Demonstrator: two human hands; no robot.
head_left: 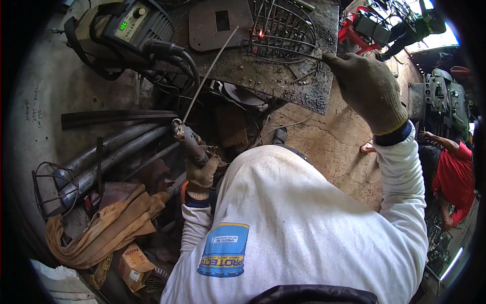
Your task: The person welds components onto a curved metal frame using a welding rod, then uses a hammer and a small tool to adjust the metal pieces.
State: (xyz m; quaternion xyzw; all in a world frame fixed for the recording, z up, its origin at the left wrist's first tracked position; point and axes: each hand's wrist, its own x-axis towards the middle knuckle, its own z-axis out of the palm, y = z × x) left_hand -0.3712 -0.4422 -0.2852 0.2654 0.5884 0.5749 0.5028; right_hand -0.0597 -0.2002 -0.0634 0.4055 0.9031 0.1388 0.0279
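My left hand [202,176], in a knitted work glove, is wrapped round a worn welding electrode holder [190,143]. A long, thin welding rod [210,73] sticks up from the holder toward the workbench. My gloved right hand [367,86] is closed on the end of a thin dark metal rod [298,51] at the bench's right side. That rod lies across a curved grille of metal bars [304,24]; whether it is part of the grille I cannot tell. A spot on the grille glows orange [261,33]. The welding rod's tip is apart from it.
A welding machine [129,28] with cables stands left of the debris-strewn metal workbench [268,83], which carries a plate with a square hole [205,30]. Pipes [114,152], brown cloth [109,233] and a cardboard box [134,266] crowd the left. A person in red [455,169] is at right.
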